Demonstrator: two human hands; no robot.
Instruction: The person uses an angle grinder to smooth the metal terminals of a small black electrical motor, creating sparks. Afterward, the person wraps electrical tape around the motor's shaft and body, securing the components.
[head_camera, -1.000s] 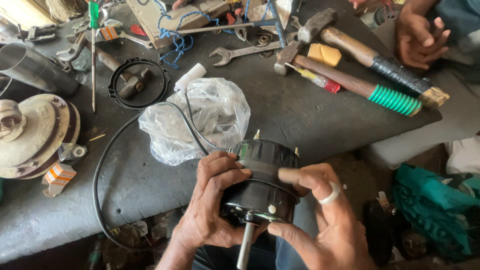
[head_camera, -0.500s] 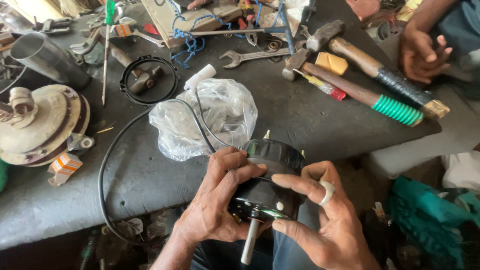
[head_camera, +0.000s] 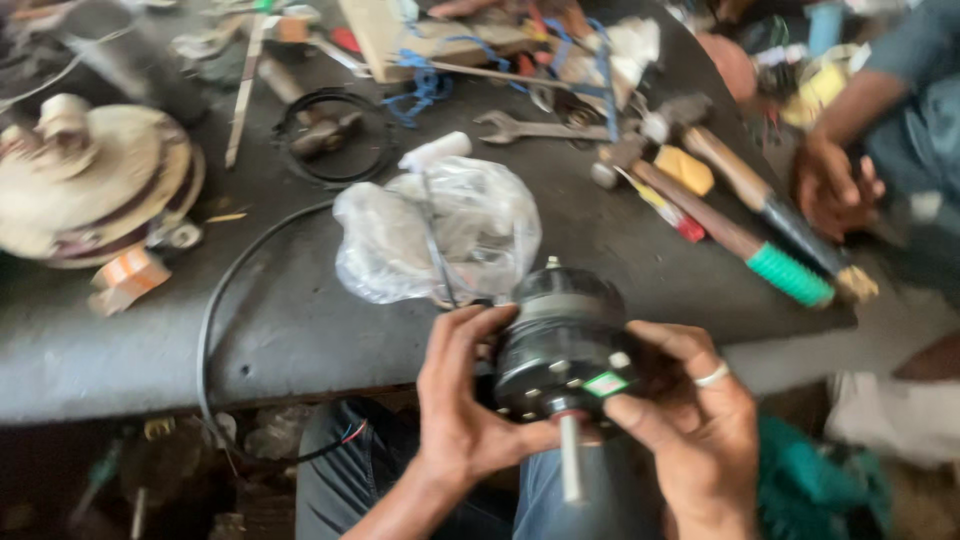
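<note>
Down at the near edge of the dark bench (head_camera: 300, 330), both hands hold a black cylindrical motor (head_camera: 560, 340) with its metal shaft (head_camera: 570, 460) pointing toward the person's lap. The left hand (head_camera: 465, 410) wraps the motor's left side, its grip pressed around the casing with fingers curled over the upper rim. The right hand (head_camera: 690, 420), a ring on one finger, cups the right side, thumb pinching against the shaft-end face near a small green label. Just behind the motor a crumpled clear plastic bag (head_camera: 440, 235) lies on the bench, and a black cable (head_camera: 215, 310) loops from it over the bench edge. Farther back lie two hammers (head_camera: 740, 215), one with a green ribbed handle, a spanner (head_camera: 540, 128), and a black ring (head_camera: 335, 135). A round cream-coloured motor housing (head_camera: 95, 180) sits at the far left. Another person's hand (head_camera: 835, 185) rests at the bench's right side. The view is somewhat blurred.
</note>
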